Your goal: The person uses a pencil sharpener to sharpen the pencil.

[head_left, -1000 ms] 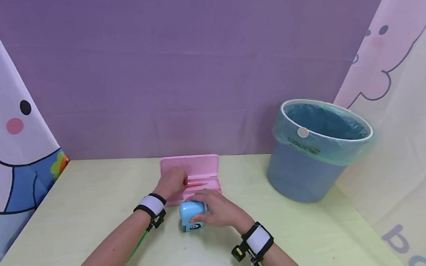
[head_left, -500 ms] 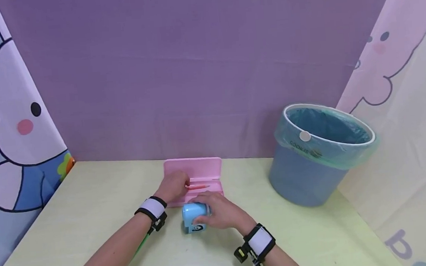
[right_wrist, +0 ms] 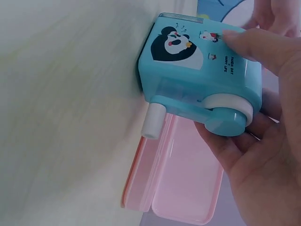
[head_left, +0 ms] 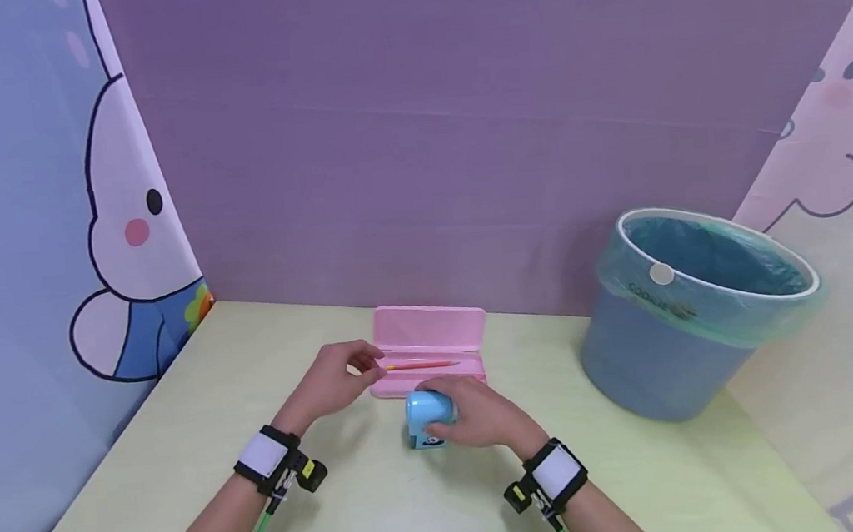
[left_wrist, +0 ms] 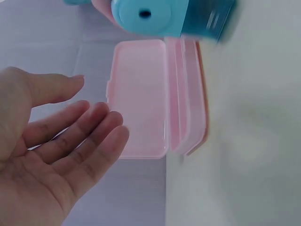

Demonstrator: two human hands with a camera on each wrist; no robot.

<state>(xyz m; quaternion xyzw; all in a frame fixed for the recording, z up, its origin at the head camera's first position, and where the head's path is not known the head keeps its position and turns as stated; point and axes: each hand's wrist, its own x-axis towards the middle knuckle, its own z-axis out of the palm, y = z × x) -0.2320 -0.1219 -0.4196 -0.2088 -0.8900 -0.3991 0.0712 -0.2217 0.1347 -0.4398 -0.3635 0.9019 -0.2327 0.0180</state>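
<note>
A blue crank pencil sharpener (head_left: 425, 412) with a panda print stands on the table, held from its right side by my right hand (head_left: 479, 412). In the right wrist view, thumb and fingers lie round the sharpener (right_wrist: 188, 70), and its white-knobbed crank (right_wrist: 154, 121) shows. Just behind it sits an open pink pencil case (head_left: 429, 328), lid raised. A red pencil (head_left: 423, 366) lies inside the case. My left hand (head_left: 333, 378) hovers at the case's left end. The left wrist view shows this hand (left_wrist: 66, 146) with loosely bent fingers and nothing in it.
A blue bin (head_left: 652, 357) lined with a greenish bag stands at the right rear of the pale table (head_left: 385, 503). A purple cloth (head_left: 417, 150) hangs behind, and cartoon-printed cloths flank both sides.
My left hand has let go of the red pencil in the case and drawn back to the left, fingers loosened. The right hand keeps its hold on the sharpener. The head view has shifted.
</note>
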